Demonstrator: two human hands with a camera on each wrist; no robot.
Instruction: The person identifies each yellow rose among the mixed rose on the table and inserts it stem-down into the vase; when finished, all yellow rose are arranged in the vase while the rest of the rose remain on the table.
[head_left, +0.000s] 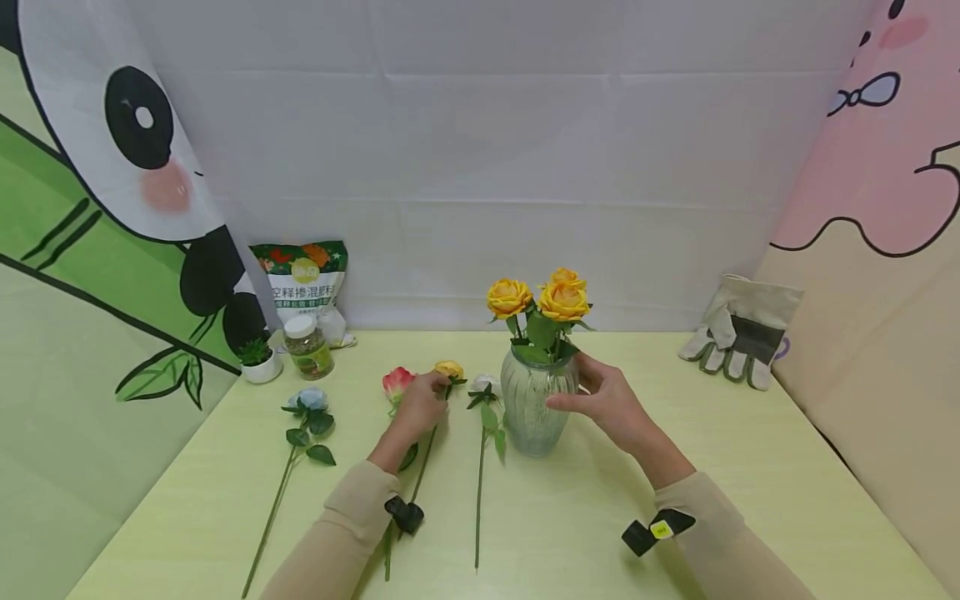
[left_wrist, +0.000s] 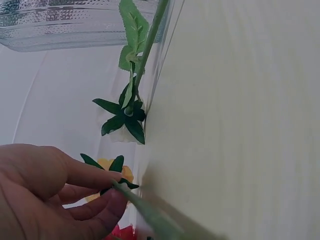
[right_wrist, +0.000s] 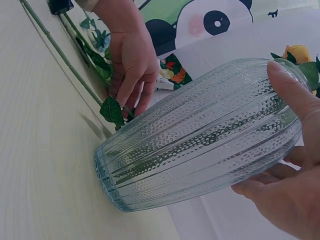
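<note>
My left hand (head_left: 420,408) pinches the stem of a yellow rose (head_left: 450,368) just below its bloom, thumb against fingers in the left wrist view. Around the upper part of a ribbed clear glass vase (head_left: 534,417) curls my right hand (head_left: 613,407), its thumb on the near side. The vase stands upright on the table, with several yellow roses (head_left: 564,298) in its mouth. Between the held rose and the vase lies a white rose (head_left: 480,467). A pink-red rose (head_left: 397,383) lies left of the held one, partly hidden behind my left hand and forearm.
Farther left lies a blue rose (head_left: 310,400) with a long stem. A small potted plant (head_left: 260,363), a lidded jar (head_left: 307,348) and a printed bag (head_left: 303,279) stand at the back left. Work gloves (head_left: 738,333) lean at the back right.
</note>
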